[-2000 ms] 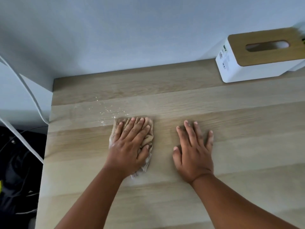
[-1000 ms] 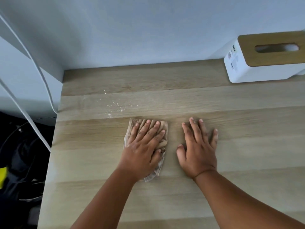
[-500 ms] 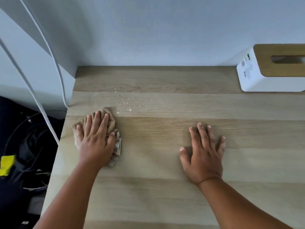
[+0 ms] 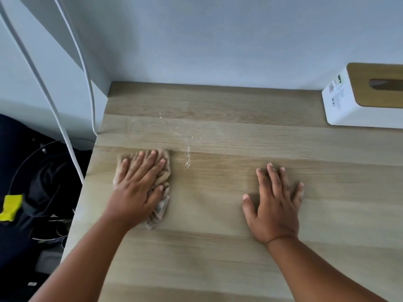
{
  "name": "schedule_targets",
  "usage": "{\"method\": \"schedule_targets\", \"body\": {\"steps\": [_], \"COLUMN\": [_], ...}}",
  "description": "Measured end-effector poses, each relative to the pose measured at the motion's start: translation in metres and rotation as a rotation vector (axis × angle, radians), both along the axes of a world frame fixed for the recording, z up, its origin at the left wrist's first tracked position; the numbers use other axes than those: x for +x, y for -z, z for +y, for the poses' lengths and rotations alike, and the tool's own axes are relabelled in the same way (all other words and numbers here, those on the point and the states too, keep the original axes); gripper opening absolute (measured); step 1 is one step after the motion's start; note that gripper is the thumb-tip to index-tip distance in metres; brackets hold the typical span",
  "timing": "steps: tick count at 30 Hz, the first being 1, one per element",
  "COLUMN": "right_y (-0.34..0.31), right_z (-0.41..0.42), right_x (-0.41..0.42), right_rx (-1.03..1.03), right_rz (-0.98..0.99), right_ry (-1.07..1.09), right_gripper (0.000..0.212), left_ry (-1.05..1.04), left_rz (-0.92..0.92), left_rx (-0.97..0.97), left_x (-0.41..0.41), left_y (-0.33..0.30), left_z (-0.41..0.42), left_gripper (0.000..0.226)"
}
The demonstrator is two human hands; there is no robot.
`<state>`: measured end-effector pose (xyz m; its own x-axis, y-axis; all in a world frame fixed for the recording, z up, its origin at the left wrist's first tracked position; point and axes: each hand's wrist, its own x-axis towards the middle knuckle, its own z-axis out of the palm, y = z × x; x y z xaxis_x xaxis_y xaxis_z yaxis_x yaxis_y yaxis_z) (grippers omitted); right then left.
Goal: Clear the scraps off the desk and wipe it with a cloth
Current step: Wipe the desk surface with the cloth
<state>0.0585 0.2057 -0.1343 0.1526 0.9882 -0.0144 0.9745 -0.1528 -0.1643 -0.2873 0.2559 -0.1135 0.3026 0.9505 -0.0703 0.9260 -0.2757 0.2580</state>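
My left hand (image 4: 139, 186) lies flat with straight fingers on a crumpled beige cloth (image 4: 162, 209), pressing it against the light wooden desk (image 4: 218, 247) near the desk's left edge. Just beyond and to the right of the cloth, small white crumbs (image 4: 174, 129) are scattered, with a thin curved streak of them (image 4: 188, 155) swept together. My right hand (image 4: 274, 203) rests palm down with fingers spread on the bare desk, well to the right of the cloth, holding nothing.
A white tissue box with a wooden lid (image 4: 366, 94) stands at the back right against the wall. Two white cables (image 4: 72, 68) hang past the desk's left edge. Below that edge lie dark items and a yellow object (image 4: 11, 207).
My left hand has slid the cloth right and slightly away from me, nearer the crumbs, some now gathered into a curved streak. My right hand has stayed put.
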Motion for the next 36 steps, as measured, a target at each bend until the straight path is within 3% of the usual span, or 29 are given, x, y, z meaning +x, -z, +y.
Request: {"method": "schedule_targets", "body": {"steps": [6, 9, 13, 19, 23, 27, 32, 36], "right_y": [0.0, -0.001, -0.001, -0.002, -0.001, -0.001, -0.001, -0.003], "right_z": [0.001, 0.001, 0.0, 0.001, 0.001, 0.0, 0.0, 0.0], "right_x": [0.0, -0.001, -0.001, -0.002, -0.002, -0.002, -0.002, -0.002], "right_rx": [0.003, 0.004, 0.001, -0.009, 0.007, 0.006, 0.0, 0.002], "right_rz": [-0.022, -0.033, -0.039, -0.024, -0.02, -0.034, -0.045, -0.022], "right_ry": [-0.004, -0.006, -0.006, -0.001, 0.001, -0.003, 0.003, 0.004], "right_gripper": [0.077, 0.077, 0.077, 0.077, 0.077, 0.076, 0.074, 0.074], "left_ry": [-0.368, -0.283, -0.016, 0.117, -0.087, -0.273, 0.033, 0.173], "left_rz": [0.109, 0.142, 0.106, -0.016, 0.042, 0.118, 0.122, 0.05], "left_rx": [-0.119, -0.13, -0.083, 0.077, 0.0, -0.084, -0.087, -0.038], "left_x": [0.022, 0.059, 0.1, 0.045, 0.016, 0.05, 0.125, 0.126], "left_y": [0.002, 0.003, 0.003, 0.006, 0.005, 0.011, 0.008, 0.005], "left_z": [0.057, 0.075, 0.047, -0.005, 0.022, 0.066, 0.061, 0.011], "left_gripper": [0.077, 0.077, 0.074, 0.064, 0.073, 0.076, 0.072, 0.07]}}
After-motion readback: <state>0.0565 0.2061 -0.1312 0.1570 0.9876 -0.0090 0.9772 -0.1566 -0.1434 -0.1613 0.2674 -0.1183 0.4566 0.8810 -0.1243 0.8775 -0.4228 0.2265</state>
